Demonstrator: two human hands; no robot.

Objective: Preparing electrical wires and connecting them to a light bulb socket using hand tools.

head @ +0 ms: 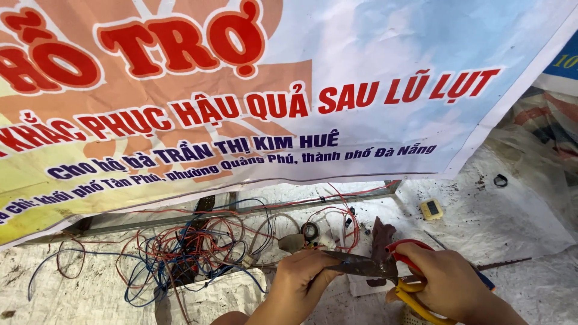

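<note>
My right hand (pixel 448 280) grips a pair of pliers (pixel 373 265) with red and yellow handles, its dark rusty jaws pointing left. My left hand (pixel 301 280) is closed around the tip of the jaws, fingers pinching something small there; a thin wire seems to run from it toward the tangle. A tangle of red, blue and white wires (pixel 192 250) lies just left of and behind my left hand, on a dirty white sheet.
A large printed banner (pixel 241 90) hangs over a metal frame (pixel 241 207) behind the wires. A roll of black tape (pixel 310 230), a small yellow device (pixel 431 209), a black ring (pixel 500 180) and a thin metal rod (pixel 503 263) lie on the sheet.
</note>
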